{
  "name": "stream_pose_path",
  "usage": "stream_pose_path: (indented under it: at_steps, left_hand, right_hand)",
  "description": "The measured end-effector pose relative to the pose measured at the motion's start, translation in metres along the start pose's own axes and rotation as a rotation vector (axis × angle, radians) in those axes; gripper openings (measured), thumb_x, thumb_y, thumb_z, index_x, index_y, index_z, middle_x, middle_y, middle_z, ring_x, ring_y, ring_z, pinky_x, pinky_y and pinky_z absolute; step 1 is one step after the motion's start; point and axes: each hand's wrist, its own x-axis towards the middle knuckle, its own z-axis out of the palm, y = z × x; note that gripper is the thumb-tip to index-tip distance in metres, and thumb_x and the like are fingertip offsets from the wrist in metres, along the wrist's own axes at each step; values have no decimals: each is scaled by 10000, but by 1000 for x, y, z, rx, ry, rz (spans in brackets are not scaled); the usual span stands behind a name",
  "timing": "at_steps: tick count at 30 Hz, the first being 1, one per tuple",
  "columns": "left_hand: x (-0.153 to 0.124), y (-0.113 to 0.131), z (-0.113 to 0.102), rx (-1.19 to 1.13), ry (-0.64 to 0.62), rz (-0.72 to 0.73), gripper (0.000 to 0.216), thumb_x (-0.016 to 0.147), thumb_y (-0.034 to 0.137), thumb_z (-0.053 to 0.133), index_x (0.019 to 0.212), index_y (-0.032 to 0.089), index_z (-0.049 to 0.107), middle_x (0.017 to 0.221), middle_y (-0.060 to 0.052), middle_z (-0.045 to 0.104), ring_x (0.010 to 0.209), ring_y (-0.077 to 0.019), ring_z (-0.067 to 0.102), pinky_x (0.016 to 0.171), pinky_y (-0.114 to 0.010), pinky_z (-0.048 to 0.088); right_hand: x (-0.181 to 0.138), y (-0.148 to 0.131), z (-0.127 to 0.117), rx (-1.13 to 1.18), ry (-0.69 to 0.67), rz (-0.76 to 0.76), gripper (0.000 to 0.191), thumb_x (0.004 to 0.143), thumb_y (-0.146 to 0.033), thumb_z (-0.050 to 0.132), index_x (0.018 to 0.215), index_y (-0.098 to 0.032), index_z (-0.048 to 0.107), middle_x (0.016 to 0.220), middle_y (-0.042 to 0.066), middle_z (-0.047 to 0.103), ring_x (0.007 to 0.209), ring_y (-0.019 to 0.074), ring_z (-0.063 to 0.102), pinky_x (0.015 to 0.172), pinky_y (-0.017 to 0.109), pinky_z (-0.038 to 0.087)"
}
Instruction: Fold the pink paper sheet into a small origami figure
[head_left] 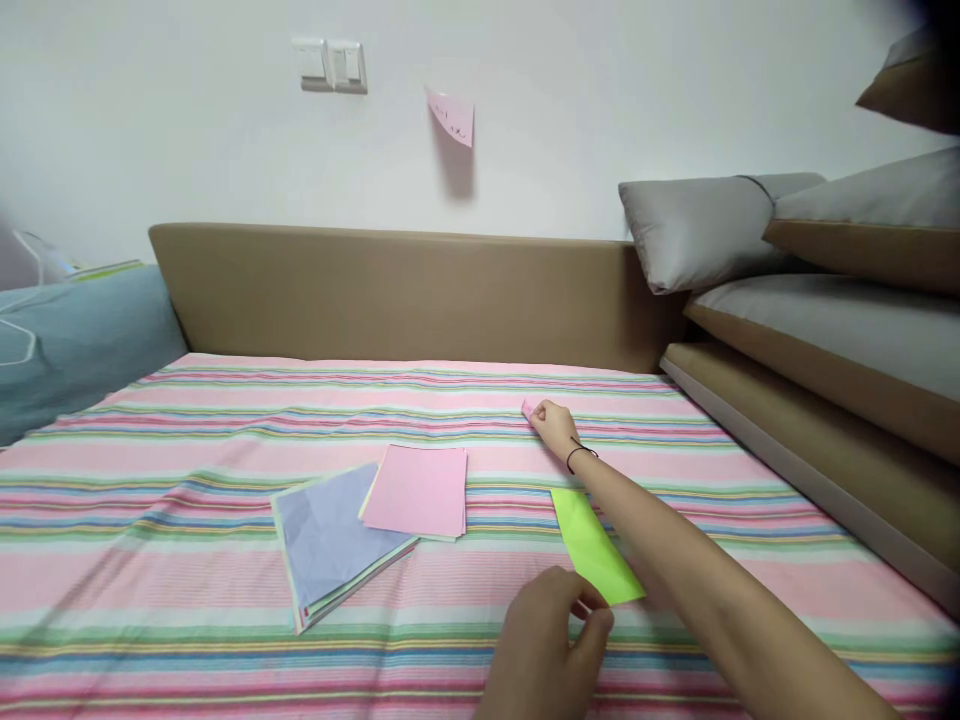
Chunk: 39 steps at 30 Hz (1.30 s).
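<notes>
In the head view, my right hand (553, 425) reaches out over the striped cloth, its thumb and finger pinched on a small pink paper slip (528, 408). Close to me, my left hand (551, 645) is curled, with thumb and index tips nearly together. Those tips lie at the near corner of a bright green paper sheet (592, 550); whether they grip it I cannot tell. To the left, a stack of pink square papers (420, 490) overlaps the corner of a larger pile of papers (334, 535), blue-grey on top.
A striped cloth (225, 580) covers the surface, with a brown padded backrest (405, 295) behind. Grey and brown cushions (840, 310) are piled at right. A blue-grey cushion (82, 330) lies at left. On the wall are a pink note (455, 115) with writing and light switches (330, 65).
</notes>
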Motion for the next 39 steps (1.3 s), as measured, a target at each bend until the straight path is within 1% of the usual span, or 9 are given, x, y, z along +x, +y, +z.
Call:
stream_pose_path:
  at_steps: [9, 19, 22, 24, 26, 28, 33, 36, 39]
  left_hand:
    - [-1, 2, -1, 1, 16, -6, 166, 807, 236, 512, 867, 184, 657, 891, -53, 663, 860, -195, 596, 773, -308, 415]
    - [-1, 1, -3, 24, 53, 34, 155, 803, 217, 511, 841, 180, 657, 863, -57, 667, 824, -192, 607, 753, -305, 426]
    - [-1, 2, -5, 56, 74, 57, 155, 812, 210, 496, 827, 180, 648, 855, -51, 665, 812, -186, 604, 743, -298, 426]
    - [-1, 2, -5, 82, 90, 68, 161, 817, 211, 484, 821, 178, 642, 850, -49, 664, 805, -184, 602, 736, -293, 425]
    - [1, 2, -4, 111, 97, 70, 171, 820, 214, 474, 804, 176, 639, 834, -48, 663, 782, -181, 601, 718, -287, 424]
    - [4, 0, -4, 150, 95, 59, 184, 819, 213, 461, 786, 176, 638, 815, -48, 663, 762, -181, 600, 689, -281, 421]
    - [10, -9, -1, 286, 126, -12, 200, 827, 221, 450, 834, 157, 639, 843, -72, 659, 760, -186, 602, 667, -273, 425]
    - [11, -16, 2, 429, 163, -53, 231, 828, 236, 474, 982, 135, 614, 972, -99, 642, 852, -205, 602, 731, -289, 436]
    - [12, -21, 5, 507, 164, -95, 263, 797, 216, 514, 1022, 116, 606, 1041, -127, 620, 899, -233, 595, 772, -317, 430]
  right_hand:
    - [2, -1, 10, 28, -37, 63, 282, 905, -308, 537, 1144, -160, 556, 1143, 79, 585, 953, 194, 601, 806, 396, 514]
    - [-15, -4, -17, 65, -18, 70, 282, 907, -317, 532, 1137, -155, 556, 1116, 76, 594, 929, 188, 606, 794, 389, 515]
    - [-40, 6, -41, 73, -52, 75, 267, 908, -349, 521, 1073, -148, 578, 1036, 62, 618, 874, 171, 611, 772, 369, 507]
    - [-67, 19, -58, 87, -142, 71, 268, 879, -389, 545, 862, -132, 620, 824, 33, 646, 729, 146, 609, 698, 320, 488]
    - [-100, 32, -72, 120, -277, 66, 398, 807, -440, 588, 539, -145, 570, 505, 30, 576, 524, 153, 563, 566, 279, 430]
    - [-133, 42, -79, 180, -421, 66, 463, 779, -470, 572, 431, -176, 490, 363, 7, 480, 381, 135, 482, 459, 264, 364]
    - [-189, 38, -75, 354, -536, 40, 375, 801, -418, 467, 499, -204, 405, 398, -59, 399, 338, 70, 324, 381, 211, 263]
    - [-211, 25, -80, 388, -505, 37, 324, 799, -347, 463, 514, -202, 407, 410, -64, 382, 344, 68, 305, 376, 209, 240]
    - [-242, 18, -99, 383, -404, 27, 232, 769, -287, 549, 568, -178, 509, 468, -32, 477, 429, 92, 423, 423, 211, 281]
